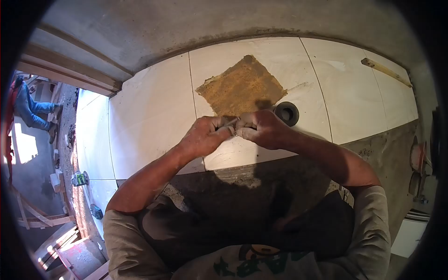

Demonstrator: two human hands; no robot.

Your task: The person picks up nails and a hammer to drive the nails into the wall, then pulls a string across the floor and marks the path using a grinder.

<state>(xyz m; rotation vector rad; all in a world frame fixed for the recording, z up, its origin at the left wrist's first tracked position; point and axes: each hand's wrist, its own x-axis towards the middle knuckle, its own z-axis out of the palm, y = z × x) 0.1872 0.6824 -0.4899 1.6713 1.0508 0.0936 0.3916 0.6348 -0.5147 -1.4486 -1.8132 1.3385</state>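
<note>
Both hands meet in front of the chest, over the white floor tiles (149, 112). My left hand (207, 135) is closed, its thumb and fingers pinching a small, thin grey object (232, 122) that I cannot identify. Facing it, my right hand (257, 128) has its fingers curled at the other end of that object. Just beyond the hands lies a diamond-shaped opening (245, 84) in the tiles, showing rough orange-brown material. A dark round ring-like piece (286, 114) stands on the tile beside my right hand.
A wooden strip (386, 72) lies at the far right. At left, beyond a door frame (70, 70), a person in blue trousers (30, 107) is partly visible. A green tool (80, 178) rests near the left edge, a bucket (81, 256) below it. White tiles (409, 237) stand at lower right.
</note>
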